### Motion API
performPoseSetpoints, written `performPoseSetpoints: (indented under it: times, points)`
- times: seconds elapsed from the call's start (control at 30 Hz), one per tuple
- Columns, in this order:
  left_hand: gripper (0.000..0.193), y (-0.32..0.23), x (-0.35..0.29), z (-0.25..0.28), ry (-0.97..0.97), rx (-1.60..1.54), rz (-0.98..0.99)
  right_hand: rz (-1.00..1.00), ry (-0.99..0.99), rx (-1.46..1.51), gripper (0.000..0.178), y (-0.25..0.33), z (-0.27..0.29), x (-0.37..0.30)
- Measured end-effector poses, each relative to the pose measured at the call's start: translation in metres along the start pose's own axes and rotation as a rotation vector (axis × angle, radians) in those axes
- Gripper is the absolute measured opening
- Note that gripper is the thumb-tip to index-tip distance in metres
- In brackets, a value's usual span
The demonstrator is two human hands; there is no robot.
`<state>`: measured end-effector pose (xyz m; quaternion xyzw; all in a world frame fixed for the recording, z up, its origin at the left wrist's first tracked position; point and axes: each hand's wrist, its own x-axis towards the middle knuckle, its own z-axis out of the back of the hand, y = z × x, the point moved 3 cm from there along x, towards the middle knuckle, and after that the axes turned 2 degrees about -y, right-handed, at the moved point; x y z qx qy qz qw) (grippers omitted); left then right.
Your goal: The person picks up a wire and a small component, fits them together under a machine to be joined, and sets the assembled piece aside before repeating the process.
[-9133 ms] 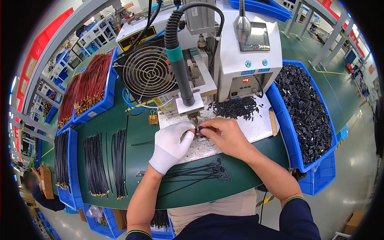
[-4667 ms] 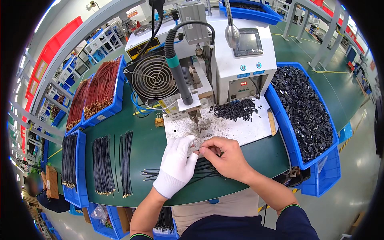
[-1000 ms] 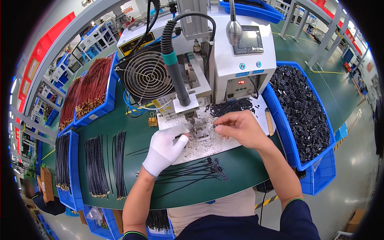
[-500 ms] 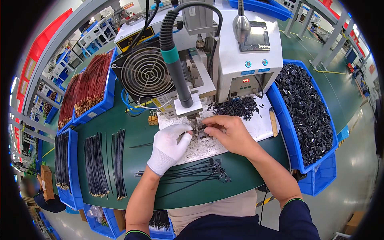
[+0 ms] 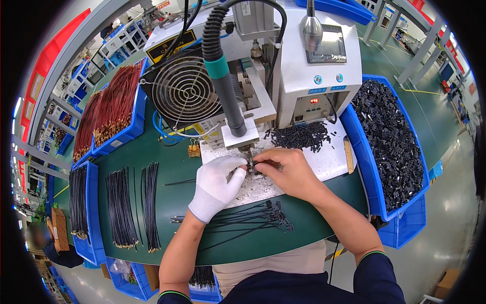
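My left hand (image 5: 216, 183), in a white glove, pinches a thin black cable (image 5: 179, 182) whose tail sticks out on the left. My bare right hand (image 5: 291, 171) is closed at the fingertips around a small black piece, mostly hidden by the fingers. Both sets of fingertips nearly meet at the small metal fixture (image 5: 250, 154) under the machine's grey nozzle tube (image 5: 236, 124). Just behind the right hand, small black sleeves (image 5: 301, 136) lie loose on the white plate (image 5: 335, 158). Several black cables with black end pieces (image 5: 253, 220) lie in front of my hands.
A bench machine with a round fan guard (image 5: 187, 90) and control box (image 5: 319, 66) stands behind. Bundles of black cables (image 5: 121, 207) lie left. Blue bins hold red cables (image 5: 116, 101) and black parts (image 5: 387, 144). A wooden-handled tool (image 5: 349, 156) lies at right; a binder clip (image 5: 194, 149) at left.
My right hand has edged left, bringing its fingertips closer to the left hand's at the fixture. The left hand keeps its pinch, and the view has shifted slightly.
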<state>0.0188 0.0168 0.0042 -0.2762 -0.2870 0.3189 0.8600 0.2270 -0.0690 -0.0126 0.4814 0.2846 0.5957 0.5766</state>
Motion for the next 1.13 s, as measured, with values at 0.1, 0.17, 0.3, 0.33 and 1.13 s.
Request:
performPoseSetpoints:
  times: [0.1, 0.17, 0.3, 0.33, 1.13]
  points:
    - [0.019, 0.0022, 0.0003, -0.0014, 0.0, 0.004, -0.01, -0.001, 0.005, -0.008, 0.022, -0.0013, -0.0011, 0.0]
    - [0.019, 0.0016, 0.001, -0.0017, 0.003, 0.007, -0.02, -0.005, 0.009, -0.008, 0.022, -0.0002, -0.0007, 0.0001]
    - [0.018, -0.0001, 0.0022, -0.002, 0.012, -0.013, 0.014, -0.004, 0.016, 0.001, 0.022, -0.0015, -0.0008, 0.0005]
    - [0.018, 0.0001, 0.0022, -0.0019, 0.01, -0.011, 0.009, -0.004, 0.017, 0.002, 0.022, -0.0008, -0.0007, 0.0006]
    - [0.023, -0.0048, 0.0037, 0.0014, 0.026, 0.091, -0.009, 0.057, -0.007, -0.028, 0.023, 0.0013, -0.0008, 0.0013]
